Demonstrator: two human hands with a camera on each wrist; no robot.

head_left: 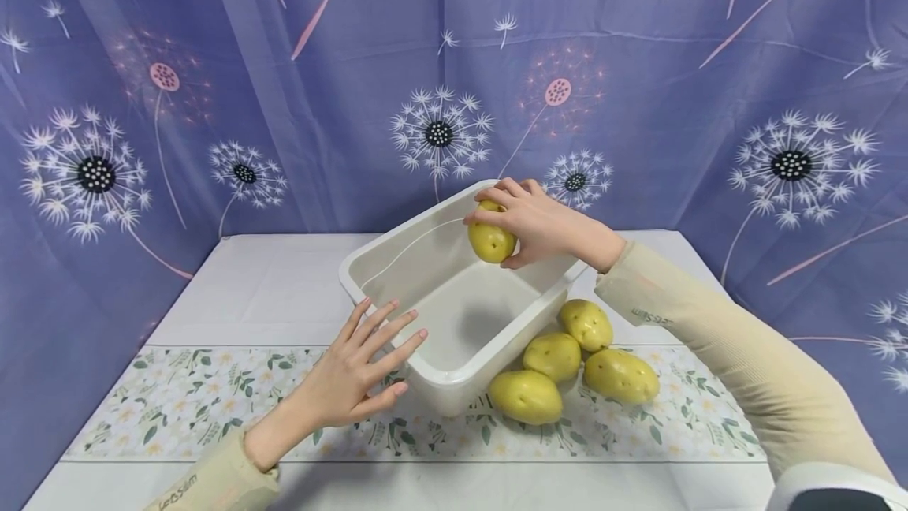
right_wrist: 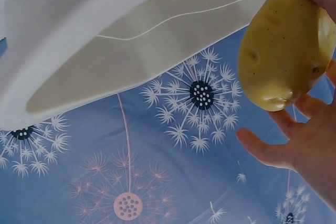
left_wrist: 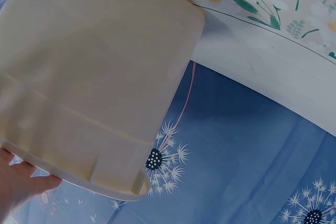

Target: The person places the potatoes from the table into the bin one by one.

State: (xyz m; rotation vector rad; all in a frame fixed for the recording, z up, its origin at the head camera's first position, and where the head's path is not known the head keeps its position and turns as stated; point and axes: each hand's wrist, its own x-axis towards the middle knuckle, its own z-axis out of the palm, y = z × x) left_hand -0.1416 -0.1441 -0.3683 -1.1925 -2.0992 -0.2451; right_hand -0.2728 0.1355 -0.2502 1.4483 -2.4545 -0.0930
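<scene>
My right hand [head_left: 546, 225] grips a yellow potato [head_left: 493, 243] from above, thumb on one side and fingers on the other, over the inside of a white plastic basin [head_left: 440, 314]. The right wrist view shows the held potato [right_wrist: 283, 45] whole, with dark pits in its smooth skin. At the basin's near left rim is my left hand [head_left: 351, 375], its fingers spread and fairly straight. In the left wrist view these fingertips lie along the edge of the basin [left_wrist: 100, 77]. Several more potatoes [head_left: 621, 376] lie grouped on the table against the basin's right side.
The basin stands at an angle on a white table [head_left: 284, 274] crossed by a floral strip [head_left: 234, 393]. Behind and beside it hangs a blue-purple curtain [head_left: 340, 117] with dandelions. Part of a white rounded object [head_left: 816, 475] shows at the bottom right.
</scene>
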